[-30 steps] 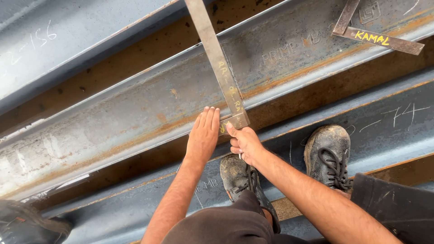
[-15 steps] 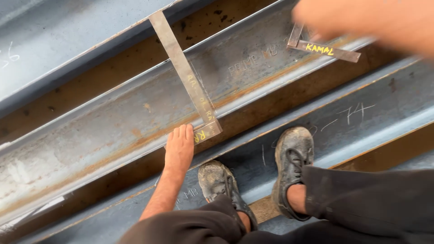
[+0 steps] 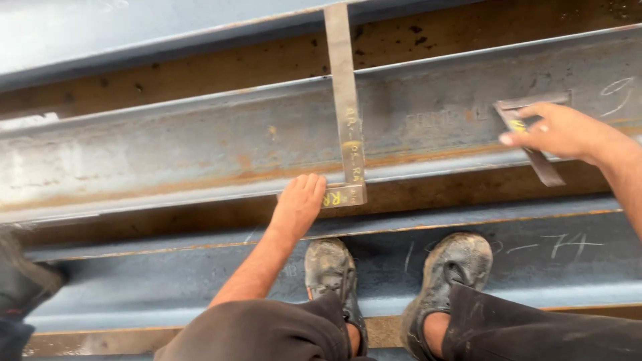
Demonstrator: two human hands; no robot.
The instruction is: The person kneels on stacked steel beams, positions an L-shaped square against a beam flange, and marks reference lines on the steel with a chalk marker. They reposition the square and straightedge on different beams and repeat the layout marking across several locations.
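Note:
A long flat metal square [image 3: 347, 113] lies across a rusty steel beam [image 3: 200, 154], its short foot hooked over the beam's near edge. My left hand [image 3: 299, 204] presses flat on that edge, fingertips touching the square's foot. My right hand [image 3: 565, 132] reaches out to the right over a smaller metal square [image 3: 535, 144] lying on the same beam. Its fingers touch the small square's corner; whether they grip it I cannot tell. My two worn shoes [image 3: 394, 277] stand on a blue-grey beam [image 3: 134, 287] below.
Another grey beam [image 3: 134, 40] runs along the top, with a rusty gap between it and the middle beam. A dark shoe of another person [image 3: 20, 287] shows at the left edge. Chalk marks sit on the beams.
My right hand left the long square's foot, swung up and right, and now rests on the small square. My left hand stayed on the beam edge. The view shifted right.

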